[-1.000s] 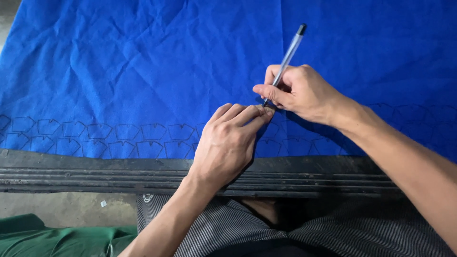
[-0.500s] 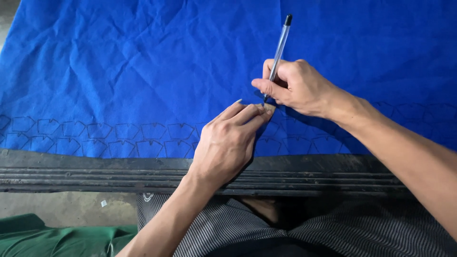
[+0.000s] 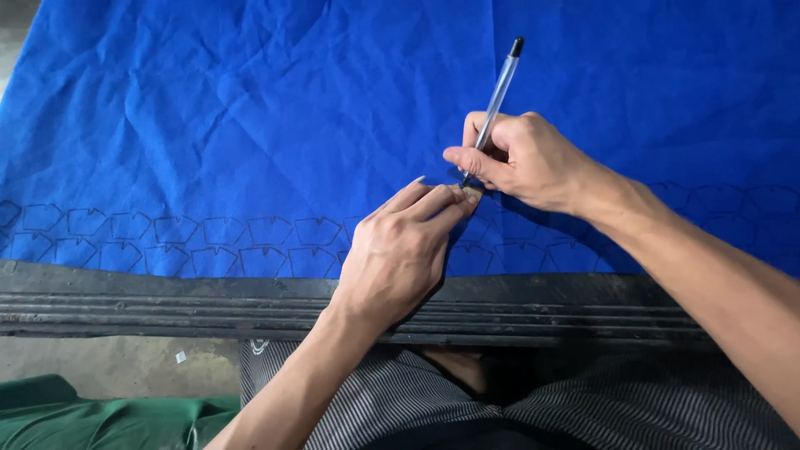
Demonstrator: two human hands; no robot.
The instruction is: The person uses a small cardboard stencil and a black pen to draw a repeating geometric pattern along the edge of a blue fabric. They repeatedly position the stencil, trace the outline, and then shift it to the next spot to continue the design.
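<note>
A wide sheet of blue cloth (image 3: 250,108) fills the upper 2 thirds of the frame, creased and spread flat on a counter. Along its lower edge run 2 rows of small outlined shapes (image 3: 167,242) drawn in dark ink, stretching from the left side toward the centre and faintly on at the right. Below the cloth, the counter's dark ridged front edge (image 3: 167,304) crosses the frame from side to side. Under that, striped trousers (image 3: 400,400) show at bottom centre, and a bundle of green fabric (image 3: 92,417) lies on the floor at lower left.

The left hand (image 3: 396,254), just below centre, lies flat on the cloth with its fingers (image 3: 429,200) stretched out together, tips pressing down a small pale piece beside the pen tip. The right hand (image 3: 521,162), right of centre, has its fingers curled tight around a clear-barrelled pen (image 3: 497,96) with a dark cap, its tip meeting the cloth just by the left fingertips
</note>
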